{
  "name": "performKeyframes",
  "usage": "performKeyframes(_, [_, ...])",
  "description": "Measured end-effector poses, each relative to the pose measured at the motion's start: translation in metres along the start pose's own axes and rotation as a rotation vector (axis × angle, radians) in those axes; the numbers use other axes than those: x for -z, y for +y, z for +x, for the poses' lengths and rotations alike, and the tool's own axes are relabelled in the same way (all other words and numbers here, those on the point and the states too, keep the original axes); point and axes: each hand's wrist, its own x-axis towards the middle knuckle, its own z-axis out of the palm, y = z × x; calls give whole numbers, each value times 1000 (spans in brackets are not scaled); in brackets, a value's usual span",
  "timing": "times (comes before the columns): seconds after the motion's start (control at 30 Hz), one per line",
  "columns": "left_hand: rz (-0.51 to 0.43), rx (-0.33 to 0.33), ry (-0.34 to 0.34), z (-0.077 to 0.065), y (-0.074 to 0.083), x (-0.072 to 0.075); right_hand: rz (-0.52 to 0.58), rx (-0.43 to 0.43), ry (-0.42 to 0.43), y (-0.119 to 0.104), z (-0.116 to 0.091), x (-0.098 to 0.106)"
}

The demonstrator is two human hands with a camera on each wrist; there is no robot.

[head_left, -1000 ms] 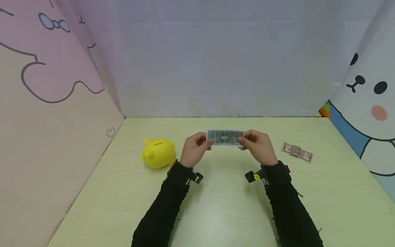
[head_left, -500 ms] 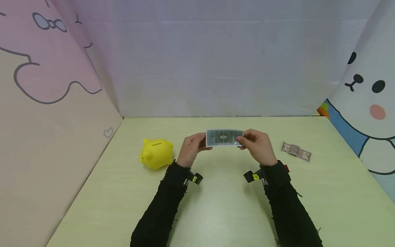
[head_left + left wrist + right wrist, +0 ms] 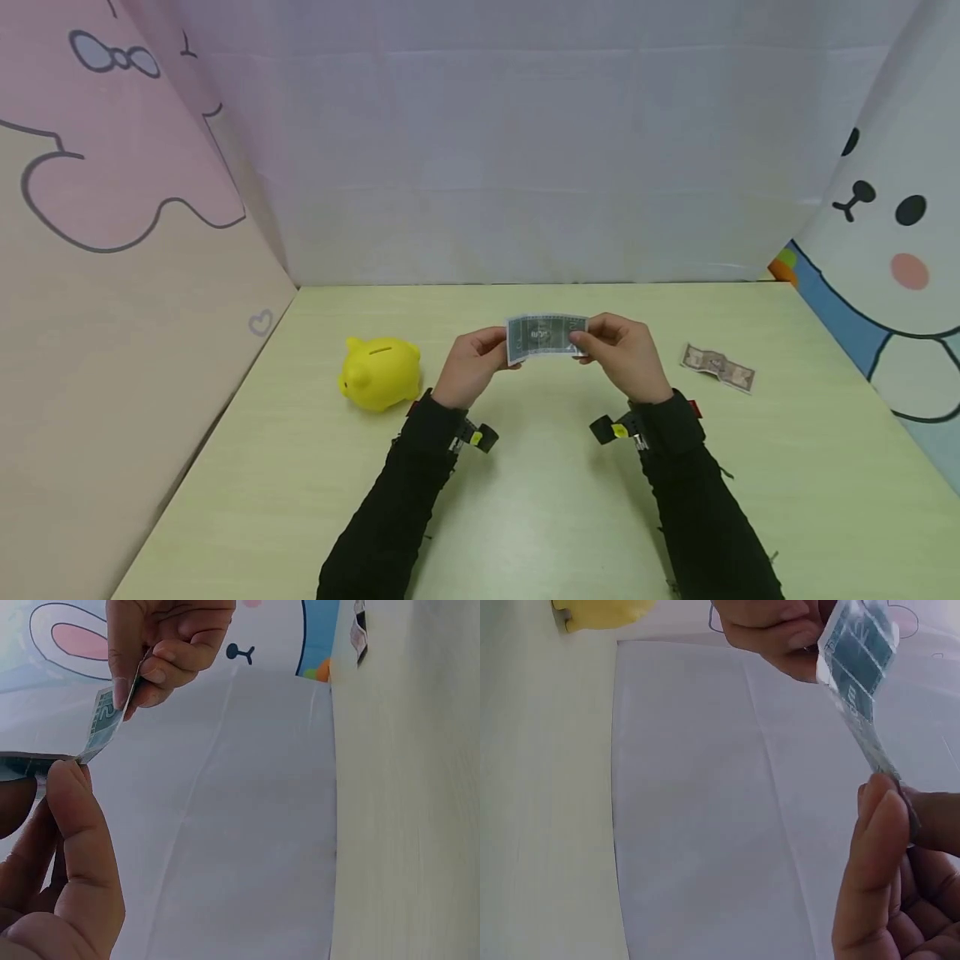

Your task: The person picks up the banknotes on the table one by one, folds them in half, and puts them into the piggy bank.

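A green banknote (image 3: 543, 335) is stretched between both hands above the middle of the table. My left hand (image 3: 467, 372) grips its left end, fingers behind the paper; the thumb is hidden there in the head view. The left wrist view shows the note (image 3: 105, 724) sharply bent at the left fingertips. At the other end, my right hand (image 3: 628, 360) pinches the note, thumb in front and fingers behind. In the right wrist view the banknote (image 3: 861, 664) curves away from the right fingertips toward the left hand (image 3: 769, 626).
To the left of the left hand stands a yellow piggy bank (image 3: 381, 375) with a slot on top. A creased brownish banknote (image 3: 717, 367) lies on the table (image 3: 540, 517) at right. White cloth (image 3: 525, 167) hangs behind the table's far edge, and cartoon-printed panels flank it.
The left thumb has gone from the note's front to out of sight. The left hand dipped away, then came back slightly right; the note's left end now curls and sags.
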Motion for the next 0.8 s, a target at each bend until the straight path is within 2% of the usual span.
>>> performKeyframes(0.23, [61, -11, -17, -1, 0, -2, 23, -24, -5, -4, -1, -4])
performKeyframes(0.37, [77, -7, -68, -2, 0, -2, 20, -29, -7, -6, -2, -5])
performKeyframes(0.5, [70, -7, -108, -2, 0, -3, 14, -32, -14, -7, -2, -7])
performKeyframes(0.8, [21, -21, -137, -4, 1, -4, 2, -37, -39, -6, -1, -11])
